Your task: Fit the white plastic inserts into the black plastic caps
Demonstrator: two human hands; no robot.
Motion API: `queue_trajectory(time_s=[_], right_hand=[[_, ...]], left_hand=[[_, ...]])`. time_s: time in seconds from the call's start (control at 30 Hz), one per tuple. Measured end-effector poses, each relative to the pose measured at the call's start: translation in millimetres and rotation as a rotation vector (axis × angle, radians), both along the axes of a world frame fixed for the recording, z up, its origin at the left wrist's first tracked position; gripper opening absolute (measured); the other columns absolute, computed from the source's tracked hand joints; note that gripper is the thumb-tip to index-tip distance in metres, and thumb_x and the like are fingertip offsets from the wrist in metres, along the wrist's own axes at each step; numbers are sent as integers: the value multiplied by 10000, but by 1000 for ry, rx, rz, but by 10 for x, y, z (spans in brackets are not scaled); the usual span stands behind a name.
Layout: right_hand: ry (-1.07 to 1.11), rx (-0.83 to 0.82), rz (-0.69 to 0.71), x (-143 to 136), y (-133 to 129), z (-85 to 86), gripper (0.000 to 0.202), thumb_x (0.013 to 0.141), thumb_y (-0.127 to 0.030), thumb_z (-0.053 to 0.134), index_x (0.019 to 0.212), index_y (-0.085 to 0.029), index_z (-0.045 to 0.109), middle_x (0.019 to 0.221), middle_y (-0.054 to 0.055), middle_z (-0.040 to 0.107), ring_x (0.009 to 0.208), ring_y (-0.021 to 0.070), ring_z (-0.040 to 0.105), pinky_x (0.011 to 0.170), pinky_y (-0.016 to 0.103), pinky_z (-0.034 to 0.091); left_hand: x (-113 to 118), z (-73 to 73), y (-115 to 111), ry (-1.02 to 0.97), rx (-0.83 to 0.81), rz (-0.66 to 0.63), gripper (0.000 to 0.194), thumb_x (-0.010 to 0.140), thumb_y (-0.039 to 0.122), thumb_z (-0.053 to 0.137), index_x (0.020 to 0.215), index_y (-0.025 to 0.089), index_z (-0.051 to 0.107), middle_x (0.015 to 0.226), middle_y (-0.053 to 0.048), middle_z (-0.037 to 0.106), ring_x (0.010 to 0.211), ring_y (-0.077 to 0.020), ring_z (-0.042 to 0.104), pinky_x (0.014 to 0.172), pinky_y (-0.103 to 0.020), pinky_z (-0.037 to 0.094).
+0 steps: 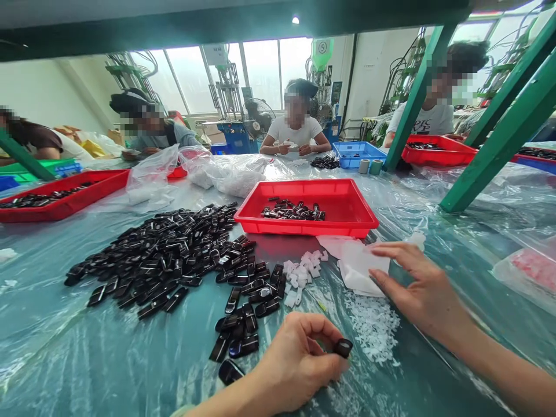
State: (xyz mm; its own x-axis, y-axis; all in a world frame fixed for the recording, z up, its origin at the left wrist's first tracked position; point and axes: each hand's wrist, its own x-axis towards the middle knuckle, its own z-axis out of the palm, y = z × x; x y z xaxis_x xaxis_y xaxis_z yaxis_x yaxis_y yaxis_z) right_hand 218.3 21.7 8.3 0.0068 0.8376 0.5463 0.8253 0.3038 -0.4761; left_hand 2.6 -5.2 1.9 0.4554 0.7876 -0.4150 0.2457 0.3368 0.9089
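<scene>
My left hand pinches a small glossy black plastic piece between thumb and fingers, low over the table. My right hand is at the edge of a folded white cloth or sheet, with thumb and fingers apart; whether the fingertips press on it I cannot tell. Close by lie small white plastic pieces and a scatter of tiny white scraps. Left of my hands spreads a big heap of glossy black pieces, with several loose ones near my left wrist.
A red tray holding black pieces stands ahead. Plastic film covers the table. Green posts rise at the right, and a shelf beam crosses overhead. Co-workers sit opposite, among more trays and plastic bags.
</scene>
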Motion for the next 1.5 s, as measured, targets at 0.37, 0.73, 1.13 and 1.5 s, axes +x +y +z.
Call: queue_trajectory(time_s=[0.37, 0.73, 1.13, 1.5], right_hand=[[-453, -303, 219, -704, 346, -153, 228, 872, -296, 517, 1033, -143, 568, 1021, 50, 597, 895, 170, 585, 781, 386, 482], [-513, -335, 309, -676, 249, -98, 196, 871, -283, 520, 992, -140, 577, 998, 44, 599, 883, 164, 584, 772, 373, 484], [-304, -343, 374, -543, 261, -155, 91, 858, -198, 517, 865, -137, 584, 830, 13, 610, 791, 150, 580, 759, 361, 461], [367, -548, 435, -367, -263, -30, 66, 709, -161, 631, 758, -195, 659, 693, -6, 632, 659, 129, 580, 603, 227, 459]], left_hand=[[-5, -149, 15, -38, 6, 2, 163, 544, 150, 634, 700, 142, 586, 525, 55, 515, 453, -56, 434, 414, -162, 287], [-4, -82, 37, -34, -24, -21, 140, 544, 165, 641, 667, 145, 576, 507, 56, 506, 440, -62, 436, 414, -173, 291], [-6, -32, 42, 9, -27, -27, 155, 567, 171, 622, 711, 143, 572, 524, 38, 522, 471, -79, 472, 432, -173, 321], [-10, -88, 31, 10, -33, -16, 152, 586, 169, 632, 728, 146, 582, 486, 57, 501, 451, -71, 464, 438, -170, 332]])
